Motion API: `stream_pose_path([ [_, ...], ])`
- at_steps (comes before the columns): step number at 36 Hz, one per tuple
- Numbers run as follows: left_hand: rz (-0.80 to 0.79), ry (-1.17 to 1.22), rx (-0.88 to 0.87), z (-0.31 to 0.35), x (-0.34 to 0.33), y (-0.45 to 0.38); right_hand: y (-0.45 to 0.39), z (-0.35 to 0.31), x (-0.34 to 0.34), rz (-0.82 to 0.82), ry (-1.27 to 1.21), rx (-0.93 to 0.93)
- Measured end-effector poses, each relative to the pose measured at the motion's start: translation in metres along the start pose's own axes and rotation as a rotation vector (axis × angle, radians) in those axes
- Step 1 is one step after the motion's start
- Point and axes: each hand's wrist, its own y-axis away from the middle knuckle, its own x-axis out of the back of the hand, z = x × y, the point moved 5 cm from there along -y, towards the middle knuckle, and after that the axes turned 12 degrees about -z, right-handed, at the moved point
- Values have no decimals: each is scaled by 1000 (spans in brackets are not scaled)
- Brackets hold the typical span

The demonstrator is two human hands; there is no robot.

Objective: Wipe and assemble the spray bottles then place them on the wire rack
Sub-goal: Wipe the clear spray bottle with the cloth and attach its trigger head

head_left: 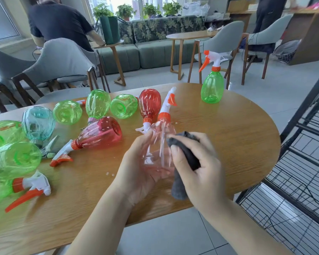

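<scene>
Right now the left hand [144, 162] cradles a clear pinkish spray bottle [159, 144] from below, fingers curled round its belly, while the right hand [195, 166] pinches a dark grey cloth [184, 157] and presses it against the bottle's side; both grips are closed on what they hold. The bottle is held just above the near edge of the wooden surface [228, 144], tilted away, with its orange collar and white trigger head [168, 102] already fitted and pointing toward the far side. It looks empty, so it is probably very light, and the thin plastic wall is likely to give a little under a firm squeeze. The smooth body may slip, more so if the cloth is damp, which cannot be told. The widest part of the belly suits wiping, as now; for carrying, the neck under the collar looks surer, since the head gives a stop against sliding. One green bottle [212, 85] stands upright and assembled at the far right of the surface, well apart from the loose heap of green, red and blue bottles [98, 133] lying at the left. The black wire rack [302, 172] stands just beside the surface on the right, its visible shelves bare of bottles.
</scene>
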Motion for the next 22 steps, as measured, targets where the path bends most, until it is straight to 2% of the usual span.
stream_pose_path([
  [10,-32,98,8,8,-5,-17,19,-12,6,-44,206,299],
  [16,-60,190,-21,4,-5,-22,17,-17,19,28,105,317],
  [22,-81,197,11,-1,-6,-25,10,-25,23,23,172,414],
])
